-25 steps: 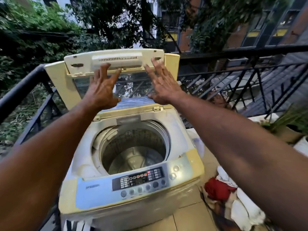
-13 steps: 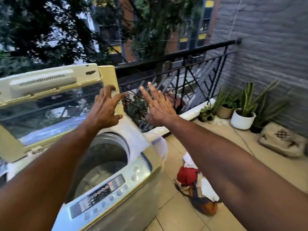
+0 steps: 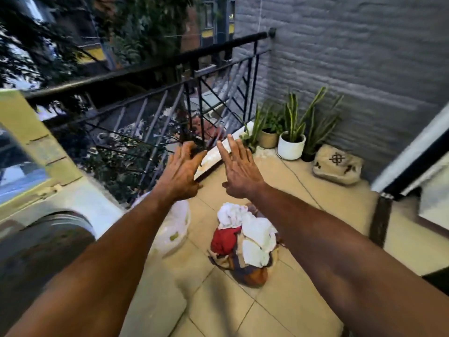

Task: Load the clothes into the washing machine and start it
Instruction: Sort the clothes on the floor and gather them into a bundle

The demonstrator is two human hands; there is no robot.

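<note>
While the washing machine (image 3: pixel 48 215) sits open at the left edge, I hold my left hand (image 3: pixel 181 171) and right hand (image 3: pixel 239 171) out empty, fingers spread. The clothes pile (image 3: pixel 243 242) lies below on the tiled floor (image 3: pixel 303 300).

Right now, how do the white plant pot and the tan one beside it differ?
The white pot is brighter and stands nearer the patterned cushion; the tan pot is duller and sits nearer the railing. The white pot looks larger. Both stand upright on the floor, holding green plants.
</note>
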